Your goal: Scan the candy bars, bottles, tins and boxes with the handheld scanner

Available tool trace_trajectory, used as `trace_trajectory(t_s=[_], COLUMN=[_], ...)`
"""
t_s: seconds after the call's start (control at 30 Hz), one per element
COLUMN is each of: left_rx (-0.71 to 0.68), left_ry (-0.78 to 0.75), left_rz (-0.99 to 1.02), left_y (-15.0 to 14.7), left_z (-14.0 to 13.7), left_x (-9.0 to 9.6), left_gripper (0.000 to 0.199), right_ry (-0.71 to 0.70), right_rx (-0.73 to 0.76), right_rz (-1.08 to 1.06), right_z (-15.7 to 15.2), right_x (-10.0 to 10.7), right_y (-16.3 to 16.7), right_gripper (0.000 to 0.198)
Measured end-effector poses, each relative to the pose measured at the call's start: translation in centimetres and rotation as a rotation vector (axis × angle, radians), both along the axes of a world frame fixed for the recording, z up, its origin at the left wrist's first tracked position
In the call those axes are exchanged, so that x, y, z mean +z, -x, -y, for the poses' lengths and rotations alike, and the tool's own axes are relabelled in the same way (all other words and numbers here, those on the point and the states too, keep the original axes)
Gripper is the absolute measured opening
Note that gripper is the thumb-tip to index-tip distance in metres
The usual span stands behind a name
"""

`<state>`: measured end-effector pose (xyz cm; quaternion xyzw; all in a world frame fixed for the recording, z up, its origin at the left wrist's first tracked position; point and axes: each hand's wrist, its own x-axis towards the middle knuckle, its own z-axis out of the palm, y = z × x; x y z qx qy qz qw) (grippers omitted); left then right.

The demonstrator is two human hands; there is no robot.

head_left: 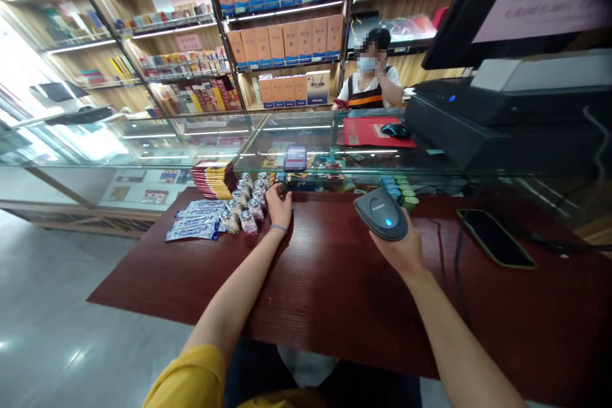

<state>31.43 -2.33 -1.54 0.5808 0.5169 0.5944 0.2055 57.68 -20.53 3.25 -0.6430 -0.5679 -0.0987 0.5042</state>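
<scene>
Left hand [280, 209] curves, thumb apart, beside jars [248, 222]; right hand [405, 250] clasps a scanner [380, 213].

The right hand [404, 247] holds a scanner [381, 214] with a lit blue light above a dark red table [325, 287]. The left hand [279, 207], thumb and fingers parted, is just beside small jars [249, 222]. Flat packets [194, 227] lie left of the jars; a phone [497, 239] lies farther right.
</scene>
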Motion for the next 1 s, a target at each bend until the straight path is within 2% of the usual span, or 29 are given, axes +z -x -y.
trace_trajectory(t_s=[0.17, 0.33, 0.67, 0.8, 0.9, 1.0], left_rx=[-0.027, 0.011, 0.038, 0.035, -0.04, -0.241], left_ry=[-0.023, -0.067, -0.03, -0.023, -0.04, 0.072], left_rz=[-0.032, -0.028, -0.023, 0.016, 0.056, 0.201], left_y=[-0.2, -1.2, -1.9, -2.1, -1.9, -1.2], left_z=[-1.6, -3.2, -4.2, -3.6, -2.4, -0.3], left_x=[-0.5, -0.3, -0.3, 0.1, 0.6, 1.1], left_gripper=[0.047, 0.059, 0.038, 0.031, 0.033, 0.037], right_ry=[0.011, 0.007, 0.072, 0.03, -0.02, -0.014], right_rx=[0.147, 0.219, 0.19, 0.202, 0.208, 0.203], right_rz=[0.15, 0.213, 0.249, 0.237, 0.234, 0.229], right_z=[0.2, 0.2, 0.1, 0.1, 0.2, 0.3], right_x=[0.1, 0.1, -0.8, -0.5, -0.1, 0.2], right_y=[1.3, 1.6, 1.2, 1.4, 1.4, 1.4], right_gripper=[0.028, 0.027, 0.034, 0.031, 0.028, 0.028])
